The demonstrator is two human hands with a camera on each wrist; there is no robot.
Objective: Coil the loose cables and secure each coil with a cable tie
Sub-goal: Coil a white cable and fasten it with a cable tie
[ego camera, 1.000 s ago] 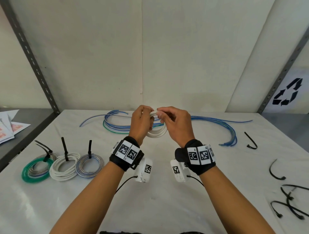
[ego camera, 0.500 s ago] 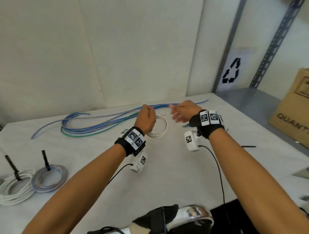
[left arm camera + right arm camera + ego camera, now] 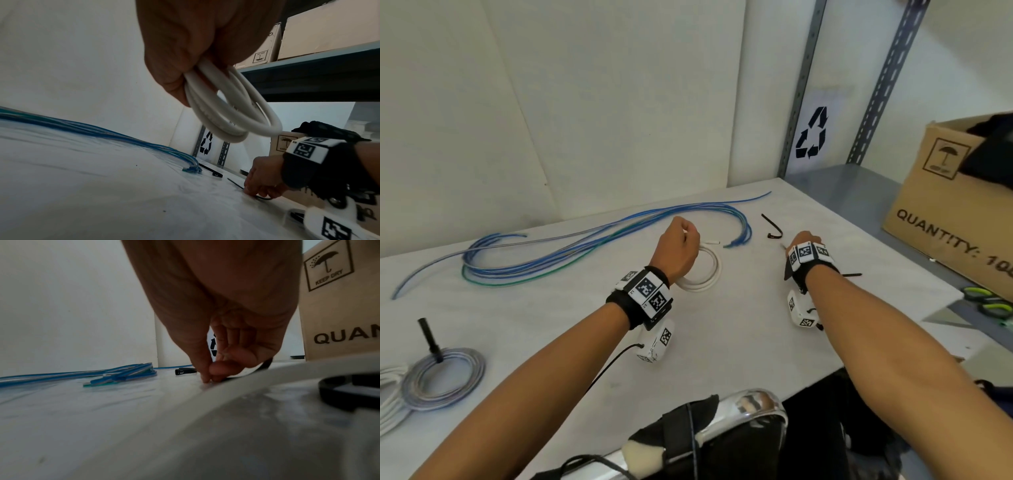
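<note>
At 8 o'clock on the counter lie tied coils. Left hand grips the untied white coil; right hand pinches a black cable tie. Blue cables at 11 o'clock remain loose.

Shelf corner with a box and a sign

A cardboard box printed "QUANTITY" stands on the grey shelf beside the white table. A recycling sign hangs between two metal posts; green-handled scissors lie near the box.
</note>
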